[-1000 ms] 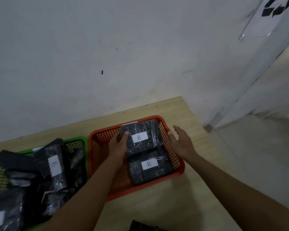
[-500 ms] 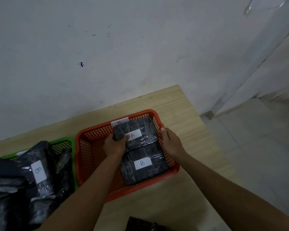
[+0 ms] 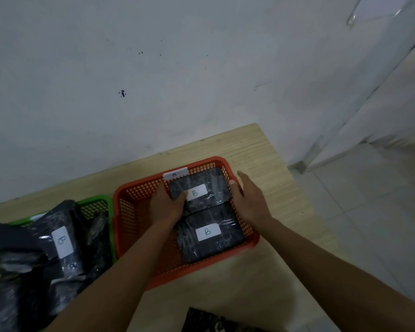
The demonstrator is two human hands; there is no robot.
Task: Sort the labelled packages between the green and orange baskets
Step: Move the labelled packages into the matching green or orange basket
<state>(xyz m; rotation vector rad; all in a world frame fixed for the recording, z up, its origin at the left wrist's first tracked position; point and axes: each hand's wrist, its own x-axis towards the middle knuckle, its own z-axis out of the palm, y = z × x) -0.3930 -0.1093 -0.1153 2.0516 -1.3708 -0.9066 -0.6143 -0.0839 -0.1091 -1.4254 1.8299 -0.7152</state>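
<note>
In the head view, a black plastic-wrapped package with a white label marked B [image 3: 198,190] lies at the far end of the orange mesh plastic basket [image 3: 130,212], between the two hands. The left hand [image 3: 164,206] grasps its left edge, thumb on top beside the label. The right hand [image 3: 248,200] sits at the package's right side against the basket's right wall, fingers extended and loose; whether it touches the package cannot be told.

Just nearer than both hands, a second black wrapped package labelled B [image 3: 209,233] fills the near end of the same basket, touching the first. Beyond the left hand, a small white tag marked B [image 3: 175,174] sits on the basket's far rim. Left of the left forearm, the green mesh plastic basket [image 3: 94,204] stands just beside the orange one, heaped with black wrapped packages [image 3: 65,245], one showing a white label. Everything rests on a light wooden tabletop [image 3: 273,188]. A dark wrapped item [image 3: 209,321] lies at the table's near edge between the forearms, partly cut off.

Compared with half a second ago, the right hand's fingers have opened out from the package's right edge, while the left hand keeps its grip and the package stays in place.
</note>
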